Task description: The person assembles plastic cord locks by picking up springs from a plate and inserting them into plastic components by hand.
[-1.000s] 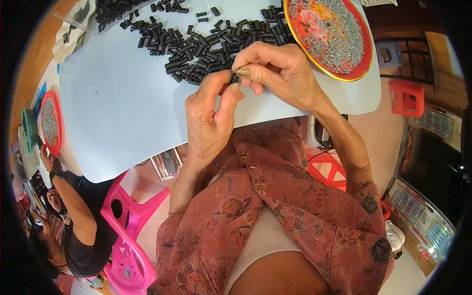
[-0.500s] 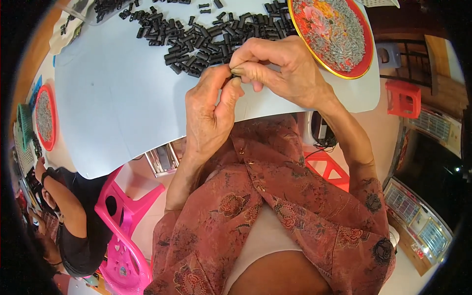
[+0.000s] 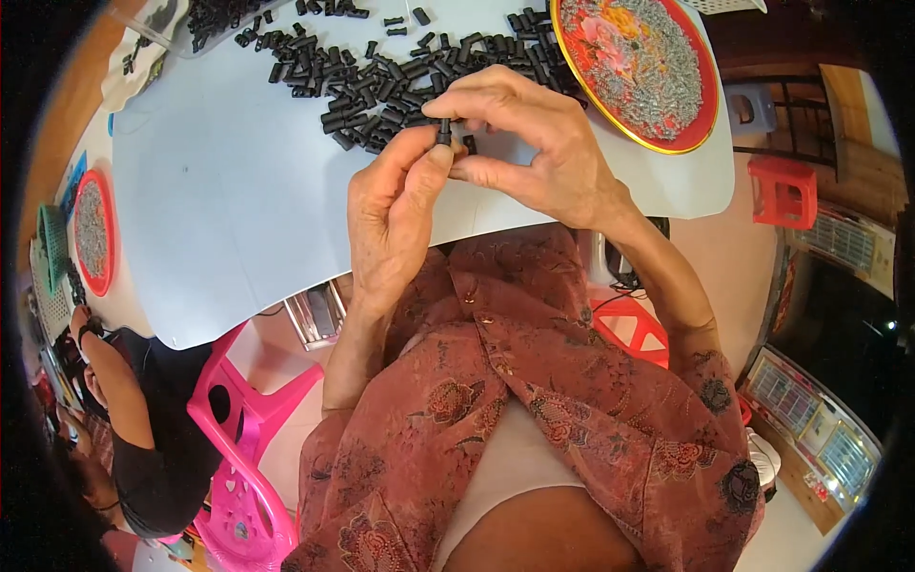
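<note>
The left hand (image 3: 393, 214) has its grip clamped on a small black piece (image 3: 443, 134), thumb and forefinger pinching its lower part just above the near edge of the pale bench (image 3: 229, 210); the piece stands roughly upright, its lower end covered by the thumb; the grip of the right hand (image 3: 551, 151) stands apart, forefinger arched near the top of that piece and thumb lower down, though whether the forefinger touches it cannot be told; in the gap between them shows a second black piece (image 3: 470, 144), partly hidden, and I cannot tell whether it is held or lies on the bench; the right hand's other fingers are mostly out of sight behind the forefinger; beyond the hands spreads a heap of black parts (image 3: 376, 88), its near side covered by the right hand and its far side cut off by the upper edge; to the right, a red tray (image 3: 701, 133) with a gold rim bears many grey metal bits (image 3: 672, 81), too small to make out singly, and its top is cut off too; at far left a red dish (image 3: 114, 234) is squeezed by the fisheye bend; below it a co-worker in a black top (image 3: 172, 467) sits, the hand small and hard to make out.
</note>
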`<state>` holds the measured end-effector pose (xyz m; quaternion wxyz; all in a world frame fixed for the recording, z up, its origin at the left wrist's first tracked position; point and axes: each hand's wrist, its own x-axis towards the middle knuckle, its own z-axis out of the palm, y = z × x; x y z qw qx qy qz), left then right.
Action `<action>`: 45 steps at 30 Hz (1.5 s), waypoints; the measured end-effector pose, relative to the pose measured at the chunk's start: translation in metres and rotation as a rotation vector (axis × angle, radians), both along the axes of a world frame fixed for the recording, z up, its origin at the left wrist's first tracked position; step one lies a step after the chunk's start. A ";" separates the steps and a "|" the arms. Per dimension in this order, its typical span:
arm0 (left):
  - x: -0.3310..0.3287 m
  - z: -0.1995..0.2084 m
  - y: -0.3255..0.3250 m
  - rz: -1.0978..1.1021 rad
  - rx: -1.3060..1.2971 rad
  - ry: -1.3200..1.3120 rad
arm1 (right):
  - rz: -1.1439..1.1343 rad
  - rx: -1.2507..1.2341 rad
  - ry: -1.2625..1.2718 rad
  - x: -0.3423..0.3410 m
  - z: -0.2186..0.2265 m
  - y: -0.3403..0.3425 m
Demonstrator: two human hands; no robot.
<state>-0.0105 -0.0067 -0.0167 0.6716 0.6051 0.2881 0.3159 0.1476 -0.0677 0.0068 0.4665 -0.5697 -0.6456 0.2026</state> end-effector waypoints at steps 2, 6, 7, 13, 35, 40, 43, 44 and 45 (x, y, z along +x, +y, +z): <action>-0.001 0.001 -0.002 0.021 -0.003 0.024 | -0.029 0.026 -0.007 -0.004 -0.004 0.000; 0.004 0.006 -0.005 0.118 0.041 0.023 | -0.121 0.096 -0.056 -0.013 -0.007 0.000; 0.004 0.009 -0.005 0.116 0.041 0.026 | -0.122 0.096 -0.054 -0.013 -0.009 0.000; 0.003 0.006 -0.005 0.115 0.043 0.151 | -0.185 0.227 -0.214 -0.018 -0.015 0.003; 0.000 -0.005 -0.001 0.076 -0.123 -0.079 | -0.322 0.136 0.120 -0.036 -0.022 -0.002; 0.002 -0.007 0.005 0.056 -0.196 -0.130 | -0.293 0.297 -0.009 -0.033 -0.026 0.003; 0.002 -0.001 0.003 0.079 -0.086 0.011 | -0.331 0.324 -0.012 -0.034 -0.029 0.004; 0.002 0.001 0.003 0.077 -0.085 0.011 | -0.332 0.324 -0.012 -0.034 -0.029 0.005; 0.003 0.003 0.003 0.084 -0.036 0.063 | -0.338 0.349 -0.045 -0.034 -0.029 0.006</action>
